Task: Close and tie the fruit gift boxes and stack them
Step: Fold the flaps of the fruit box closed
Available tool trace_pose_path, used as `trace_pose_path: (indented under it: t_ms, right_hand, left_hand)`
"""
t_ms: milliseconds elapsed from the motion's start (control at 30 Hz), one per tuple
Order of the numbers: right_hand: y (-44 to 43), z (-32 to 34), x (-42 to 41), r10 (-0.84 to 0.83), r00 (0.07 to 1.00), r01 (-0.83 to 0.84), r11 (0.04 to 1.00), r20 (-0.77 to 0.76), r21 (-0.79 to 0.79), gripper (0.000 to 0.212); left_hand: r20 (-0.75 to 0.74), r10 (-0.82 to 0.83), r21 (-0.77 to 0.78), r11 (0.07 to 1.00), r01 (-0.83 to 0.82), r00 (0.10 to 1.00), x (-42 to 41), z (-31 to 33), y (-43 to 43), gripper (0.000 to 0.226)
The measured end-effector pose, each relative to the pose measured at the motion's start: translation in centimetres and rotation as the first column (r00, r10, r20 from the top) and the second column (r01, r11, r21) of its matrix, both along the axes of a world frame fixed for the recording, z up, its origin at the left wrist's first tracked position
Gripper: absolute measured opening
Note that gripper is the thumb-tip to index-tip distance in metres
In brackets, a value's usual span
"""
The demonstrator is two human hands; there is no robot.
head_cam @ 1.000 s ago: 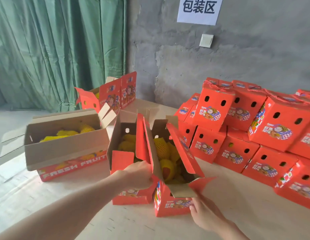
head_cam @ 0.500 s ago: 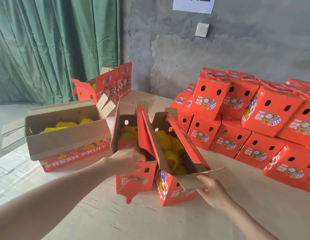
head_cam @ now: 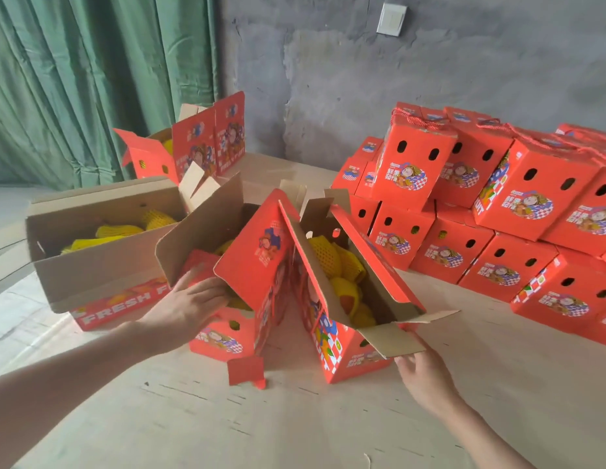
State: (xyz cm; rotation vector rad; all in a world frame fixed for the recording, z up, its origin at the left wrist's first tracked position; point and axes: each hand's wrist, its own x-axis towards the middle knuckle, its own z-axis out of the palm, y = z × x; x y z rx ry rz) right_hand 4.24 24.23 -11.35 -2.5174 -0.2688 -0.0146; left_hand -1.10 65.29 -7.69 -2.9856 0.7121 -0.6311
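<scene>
Two open red gift boxes stand side by side in the middle of the table, tipped apart at the bottom. The left box (head_cam: 223,336) holds yellow netted fruit, and my left hand (head_cam: 186,306) grips its near edge, fingers reaching inside under a red flap. The right box (head_cam: 349,357) is also full of netted fruit (head_cam: 332,262); its flaps stand open. My right hand (head_cam: 421,374) touches the underside of its near cardboard flap (head_cam: 393,336), fingers spread. A stack of closed red boxes (head_cam: 498,211) with rope handles fills the right side.
A large brown carton marked FRESH FRUIT (head_cam: 102,252) with yellow netted fruit sits at the left. Another open red box (head_cam: 179,154) stands behind it. A green curtain (head_cam: 91,79) and a grey wall (head_cam: 362,79) close the back. The wooden table (head_cam: 295,424) extends toward me.
The two middle boxes have come closer and tipped apart. My left hand has pushed deeper into the left box; my right hand stays under the right box's near flap.
</scene>
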Motion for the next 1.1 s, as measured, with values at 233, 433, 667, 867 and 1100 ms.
trace_pose_path:
  t_ms: [233,433,667,867,1100]
  right_hand:
    - [8.4,-5.6,-6.2,0.201,0.978,-0.206,0.974,0.059,0.09,0.034]
    - [22.4,-7.4,-3.9,0.095,0.873,-0.003,0.982,-0.479,0.19,0.09]
    - [24.2,-7.9,-2.7,-0.034,0.887,0.143,0.969,-0.461,0.202,0.027]
    - [19.1,-5.4,-3.0,0.158,0.933,-0.002,0.9,-0.323,0.435,0.011]
    - [18.4,1.8,-1.0,0.342,0.873,-0.002,0.715,-0.348,0.699,0.008]
  left_hand:
    - [-0.074,0.046,-0.234,0.97,-0.062,0.996,-0.4,-0.6,-2.1,0.027]
    - [-0.047,0.189,-0.494,0.849,-0.187,0.981,-1.5,-1.5,-4.6,0.038]
    - [0.047,0.36,-0.672,0.701,-0.237,0.932,-3.3,-0.3,-2.8,0.029]
    - [-0.3,0.605,-0.873,0.138,-0.468,0.738,-2.9,-1.5,-0.4,0.044]
    - [-0.474,0.462,-0.831,0.047,-0.555,0.749,1.7,-1.0,0.6,0.025]
